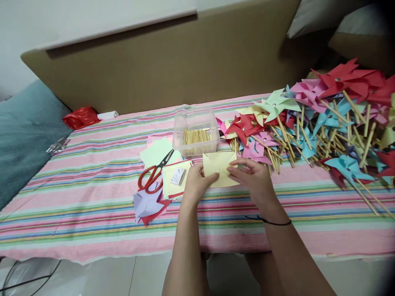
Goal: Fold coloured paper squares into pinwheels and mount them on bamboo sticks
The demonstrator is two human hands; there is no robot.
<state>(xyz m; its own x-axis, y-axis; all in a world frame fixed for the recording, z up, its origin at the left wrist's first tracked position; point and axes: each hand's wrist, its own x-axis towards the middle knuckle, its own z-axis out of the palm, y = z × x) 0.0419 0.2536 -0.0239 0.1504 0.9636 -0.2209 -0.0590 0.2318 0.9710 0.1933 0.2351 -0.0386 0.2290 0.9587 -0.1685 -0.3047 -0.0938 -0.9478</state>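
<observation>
A pale yellow paper square (219, 164) with slits cut in from its corners is held up between my two hands. My left hand (199, 181) pinches its left side, thumb on the front. On the right side, my right hand (251, 174) grips the same paper with thumb and fingers. Left of my hands lie red-handled scissors (152, 181), partly over light green paper (159, 152). A small white box (178, 176) rests on a stack of cut paper squares (169, 190). Below the scissors is a lilac paper piece (147, 203) on a red one.
A clear plastic box (195, 150) of short wooden sticks (199, 135) stands just beyond my hands. Many finished paper pinwheels (276, 105) pile up at the right. A red bundle (80, 118) lies far left on the striped cloth (101, 176).
</observation>
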